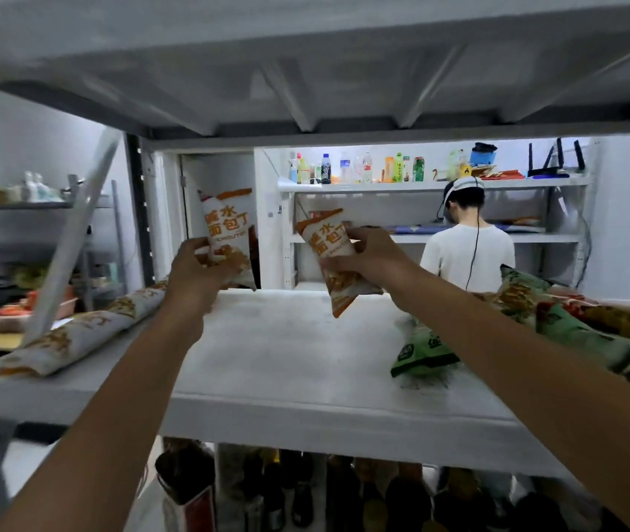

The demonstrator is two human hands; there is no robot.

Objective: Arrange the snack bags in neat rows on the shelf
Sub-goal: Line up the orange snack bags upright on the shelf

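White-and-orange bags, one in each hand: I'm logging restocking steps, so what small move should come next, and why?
Probably lower the upright bag in the left hand onto the shelf at the far end of the matching row along the left side. It is nearest that row; the right hand holds its tilted bag above bare shelf.

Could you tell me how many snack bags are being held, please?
2: one white-and-orange bag in the left hand, a tilted bag in the right hand; another may be hidden.

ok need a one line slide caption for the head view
Left hand holds one orange-and-white bag, right hand a second bag, at the white shelf; green bags piled at right.
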